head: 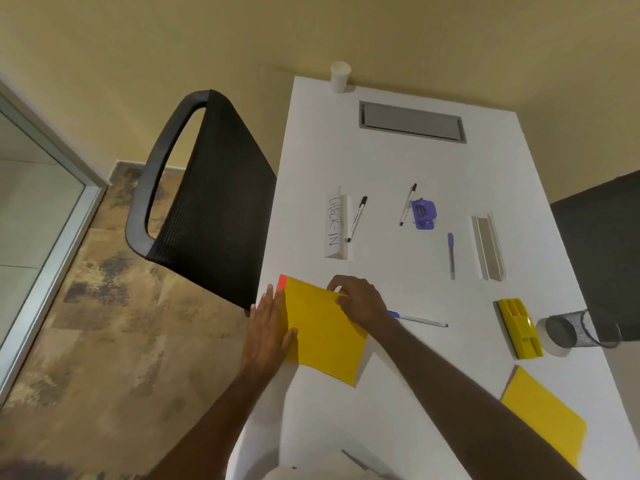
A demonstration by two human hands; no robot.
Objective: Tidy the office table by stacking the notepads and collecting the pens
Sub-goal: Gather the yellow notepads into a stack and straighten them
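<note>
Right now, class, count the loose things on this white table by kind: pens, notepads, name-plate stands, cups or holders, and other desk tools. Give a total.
Pens: 4 (two black-capped, two blue)
Notepads: 3 (yellow, red beneath it, yellow)
Name-plate stands: 2
Cups or holders: 2 (paper cup, mesh pen holder)
Desk tools: 2 (purple punch, yellow stapler)
Total: 13
</note>
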